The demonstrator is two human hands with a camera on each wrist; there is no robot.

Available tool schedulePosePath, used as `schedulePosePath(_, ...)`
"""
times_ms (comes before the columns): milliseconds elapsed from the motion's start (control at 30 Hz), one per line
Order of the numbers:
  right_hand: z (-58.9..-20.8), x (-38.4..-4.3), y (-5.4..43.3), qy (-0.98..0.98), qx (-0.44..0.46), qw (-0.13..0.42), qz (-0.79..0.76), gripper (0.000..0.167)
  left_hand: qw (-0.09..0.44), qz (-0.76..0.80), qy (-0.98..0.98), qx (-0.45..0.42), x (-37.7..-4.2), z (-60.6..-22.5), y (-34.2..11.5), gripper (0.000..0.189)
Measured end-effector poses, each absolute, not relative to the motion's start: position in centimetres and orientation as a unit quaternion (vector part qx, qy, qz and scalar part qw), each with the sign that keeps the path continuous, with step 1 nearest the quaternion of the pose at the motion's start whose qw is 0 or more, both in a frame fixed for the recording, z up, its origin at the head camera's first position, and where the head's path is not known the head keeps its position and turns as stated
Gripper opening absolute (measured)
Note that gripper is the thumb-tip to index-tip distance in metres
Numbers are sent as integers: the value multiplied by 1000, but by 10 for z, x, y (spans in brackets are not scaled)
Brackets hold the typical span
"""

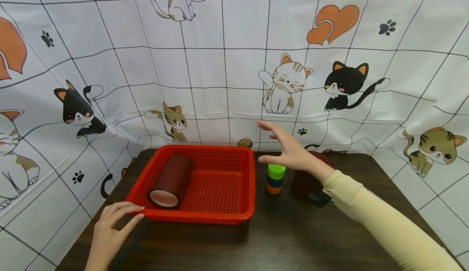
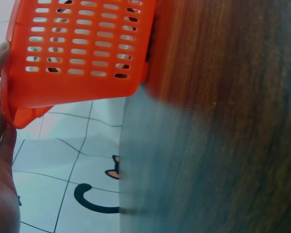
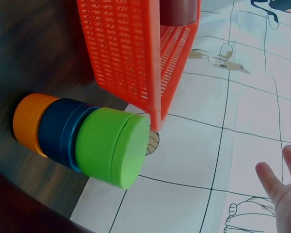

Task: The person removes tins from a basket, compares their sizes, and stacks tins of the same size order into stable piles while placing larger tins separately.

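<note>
My left hand (image 1: 110, 228) pinches the front left corner of a red plastic basket (image 1: 243, 218), thumb and fingers at its rim. The perforated wall of the basket shows in the left wrist view. Inside, on the left, a dark brown cylinder (image 1: 175, 177) lies on its side with a pale end facing me. My right hand (image 1: 289, 148) is raised with fingers spread and nothing in it. Just below it stands a stack of round containers (image 1: 275, 179), green over dark blue over orange. In the right wrist view these containers (image 3: 109, 145) stand apart from the basket.
A dark brown round vessel (image 1: 302, 185) with a black part low in front stands right of the stack, partly behind my right forearm. The dark wooden table (image 1: 286, 242) meets a white tiled-pattern sheet (image 1: 234, 71) with printed cats at its back and sides.
</note>
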State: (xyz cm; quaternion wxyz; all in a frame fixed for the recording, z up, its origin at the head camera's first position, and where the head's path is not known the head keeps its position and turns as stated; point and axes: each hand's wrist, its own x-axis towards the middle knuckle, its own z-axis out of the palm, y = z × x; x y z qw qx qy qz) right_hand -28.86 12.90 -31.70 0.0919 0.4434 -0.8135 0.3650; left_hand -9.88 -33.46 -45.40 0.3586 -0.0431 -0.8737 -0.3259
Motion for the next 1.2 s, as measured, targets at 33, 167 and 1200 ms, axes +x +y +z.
schedulePosePath(33, -317, -289, 127, -813, 446, 92, 363, 94, 361, -328, -872, -46, -99, -454, -335, 42)
schedulePosePath(167, -317, -289, 124, -810, 453, 91, 362, 95, 369, -331, -867, -56, -99, -454, -335, 42)
schedulePosePath(1200, -303, -296, 88, -806, 512, 93, 282, 98, 364, -336, -867, -51, -99, -454, -335, 41)
